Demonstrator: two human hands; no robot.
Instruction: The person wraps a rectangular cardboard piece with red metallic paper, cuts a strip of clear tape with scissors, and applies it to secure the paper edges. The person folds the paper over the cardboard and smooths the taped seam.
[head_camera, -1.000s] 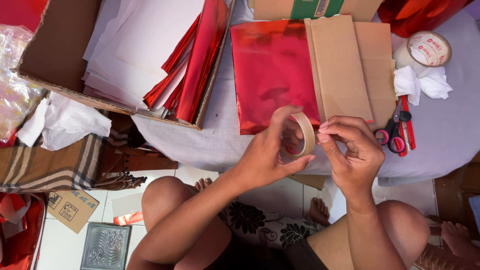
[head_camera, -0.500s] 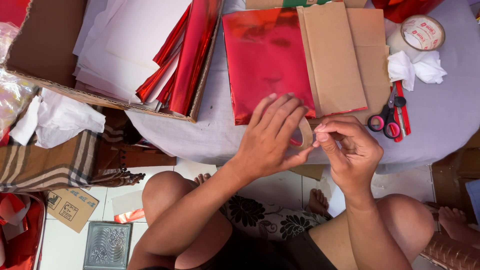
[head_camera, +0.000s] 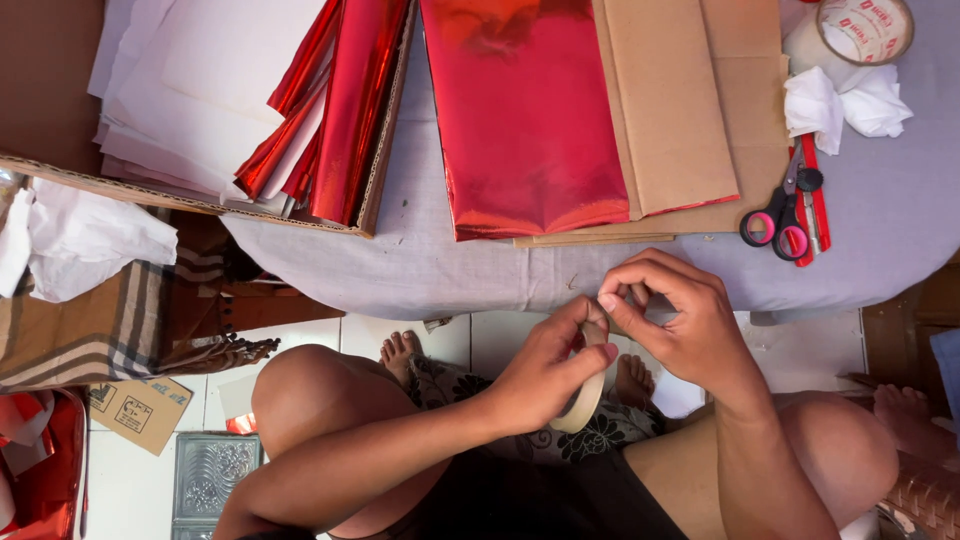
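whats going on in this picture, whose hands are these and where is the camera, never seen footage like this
The camera sits on a person's head and looks straight down, so you see their own two bare arms and knees from above. No machine is involved.

The left hand grips a roll of beige tape near the table edge. The right hand pinches at the top of the roll with fingertips, seemingly at the tape's end, though that spot is too small to be sure.

In front lies a table under a grey cloth. On it are a sheet of shiny red foil, flat brown cardboard pieces, scissors with pink and black handles, crumpled white tissue and a second, wider tape roll. On the left, a shallow cardboard box holds white paper and more red foil.
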